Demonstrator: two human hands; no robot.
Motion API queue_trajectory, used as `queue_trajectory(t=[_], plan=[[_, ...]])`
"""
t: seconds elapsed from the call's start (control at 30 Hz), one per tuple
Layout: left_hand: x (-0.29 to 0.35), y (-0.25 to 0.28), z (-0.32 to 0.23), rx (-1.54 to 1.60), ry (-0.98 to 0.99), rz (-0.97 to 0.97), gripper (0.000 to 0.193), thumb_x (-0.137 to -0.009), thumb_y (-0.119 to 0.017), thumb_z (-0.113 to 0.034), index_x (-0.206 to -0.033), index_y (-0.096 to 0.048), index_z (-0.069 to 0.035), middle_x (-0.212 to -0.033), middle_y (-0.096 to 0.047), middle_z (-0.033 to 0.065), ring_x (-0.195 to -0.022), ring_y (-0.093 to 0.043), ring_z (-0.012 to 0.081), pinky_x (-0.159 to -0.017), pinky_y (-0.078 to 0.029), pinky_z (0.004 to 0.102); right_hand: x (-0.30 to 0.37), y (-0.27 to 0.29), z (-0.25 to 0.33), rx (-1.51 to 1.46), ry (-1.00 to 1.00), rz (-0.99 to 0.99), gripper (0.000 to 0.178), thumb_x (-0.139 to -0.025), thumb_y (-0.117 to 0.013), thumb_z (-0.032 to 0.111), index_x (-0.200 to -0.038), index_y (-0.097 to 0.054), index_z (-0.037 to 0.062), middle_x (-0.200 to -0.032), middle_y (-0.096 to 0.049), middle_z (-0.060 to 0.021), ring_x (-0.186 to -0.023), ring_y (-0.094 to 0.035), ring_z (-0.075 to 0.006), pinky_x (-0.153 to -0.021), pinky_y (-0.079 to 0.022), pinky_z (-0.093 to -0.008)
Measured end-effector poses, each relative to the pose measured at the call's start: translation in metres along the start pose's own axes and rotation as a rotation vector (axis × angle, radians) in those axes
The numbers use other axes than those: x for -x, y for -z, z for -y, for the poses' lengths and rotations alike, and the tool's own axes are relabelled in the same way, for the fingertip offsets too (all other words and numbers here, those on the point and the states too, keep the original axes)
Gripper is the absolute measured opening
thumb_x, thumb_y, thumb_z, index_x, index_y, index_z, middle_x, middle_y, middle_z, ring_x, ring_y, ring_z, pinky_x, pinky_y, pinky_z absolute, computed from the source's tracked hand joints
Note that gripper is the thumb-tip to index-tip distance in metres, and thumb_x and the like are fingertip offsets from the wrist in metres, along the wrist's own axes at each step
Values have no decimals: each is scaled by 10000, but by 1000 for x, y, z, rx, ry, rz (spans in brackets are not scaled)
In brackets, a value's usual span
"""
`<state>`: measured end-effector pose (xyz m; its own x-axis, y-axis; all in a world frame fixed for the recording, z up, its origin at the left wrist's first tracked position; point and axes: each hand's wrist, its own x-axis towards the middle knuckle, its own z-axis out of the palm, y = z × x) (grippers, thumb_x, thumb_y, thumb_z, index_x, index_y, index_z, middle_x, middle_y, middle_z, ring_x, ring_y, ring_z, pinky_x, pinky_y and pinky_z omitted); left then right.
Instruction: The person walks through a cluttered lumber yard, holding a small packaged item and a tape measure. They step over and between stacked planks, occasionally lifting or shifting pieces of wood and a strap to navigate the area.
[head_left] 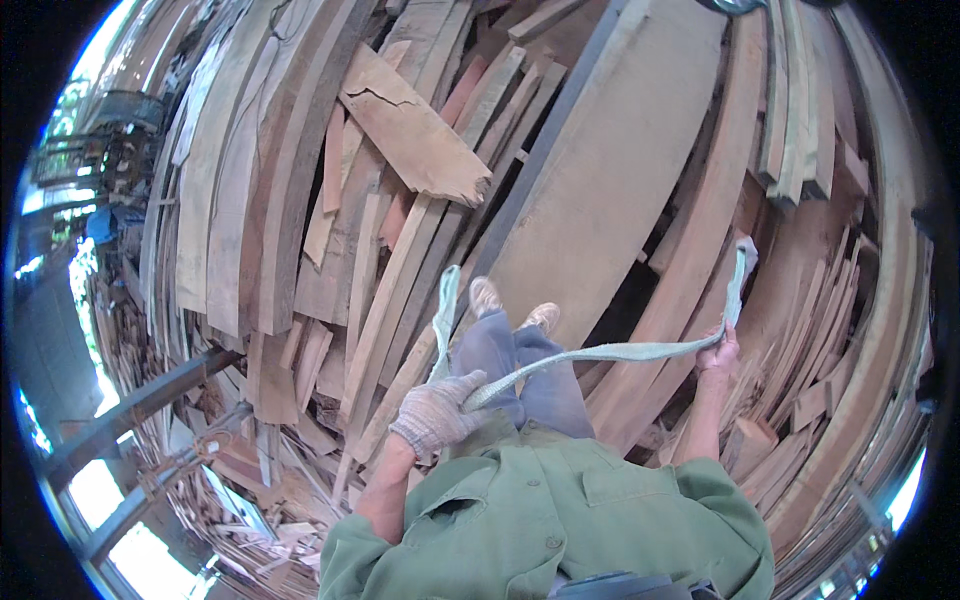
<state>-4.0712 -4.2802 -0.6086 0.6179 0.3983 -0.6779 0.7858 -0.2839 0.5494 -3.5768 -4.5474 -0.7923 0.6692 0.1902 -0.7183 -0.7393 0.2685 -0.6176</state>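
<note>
A pale green webbing strap [620,352] runs across in front of my body from one hand to the other. My left hand [437,413], in a knitted work glove, is closed around it, and one looped end stands up above that hand. My bare right hand [718,350] grips the strap farther right, with its other end rising past the fingers to a whitish tip. Between the hands the strap sags slightly over my legs. Below my feet lies a wide, thick wooden plank [612,150].
Stacked boards and beams surround me. A broken board [415,130] with a jagged end lies across the pile ahead. Long curved-looking beams [700,230] lie to the right. A metal bar [140,410] stands at the left, with wood scraps [290,545] near it.
</note>
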Motion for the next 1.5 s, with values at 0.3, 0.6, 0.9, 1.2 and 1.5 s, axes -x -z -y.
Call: queue_trajectory(t=[0.3, 0.6, 0.9, 1.2, 1.5], plan=[[-35, 88, 1, 102, 50, -76, 533, -824, -631, -457, -1264, -590, -160, -1118, -682, 162, -1015, -658, 346, -872, -514, 448, -28, -111, 44, 246, -9, 25, 194, -929, -610, 316, -979, -651, 133, -627, -460, 40, -471, -419, -119, -431, -416, -270], [-119, 177, -5, 54, 30, -224, 495, -815, -638, -518, -1139, -609, -145, -1078, -672, 190, -964, -657, 392, -830, -521, 483, -66, -177, -21, 433, 22, 18, 216, -917, -595, 278, -970, -678, 85, -712, -614, -14, -573, -582, -144, -483, -492, -289], [-211, 283, -64, -87, 100, -136, 734, -771, -676, -598, -1336, -580, -139, -1144, -673, 193, -1041, -658, 350, -894, -517, 444, -139, -272, -11, 275, -178, -170, 139, -861, -619, 198, -783, -565, 97, -608, -531, -42, -510, -536, -190, -466, -498, -330], [-320, 349, -25, -66, -109, -146, 616, -819, -688, -467, -1307, -577, -108, -1076, -689, 191, -1004, -666, 351, -867, -517, 444, -212, -288, -66, 56, -73, -88, 120, -840, -622, 198, -828, -525, 129, -611, -473, 6, -497, -497, -134, -458, -415, -301], [-507, 448, 146, 485, -240, -160, 586, -864, -738, -357, -1312, -581, -14, -1157, -689, 169, -1077, -667, 237, -951, -500, 347, -216, -475, -250, 330, 84, -120, 187, -819, -670, 232, -946, -637, 99, -686, -539, 29, -577, -543, -111, -525, -447, -256]])
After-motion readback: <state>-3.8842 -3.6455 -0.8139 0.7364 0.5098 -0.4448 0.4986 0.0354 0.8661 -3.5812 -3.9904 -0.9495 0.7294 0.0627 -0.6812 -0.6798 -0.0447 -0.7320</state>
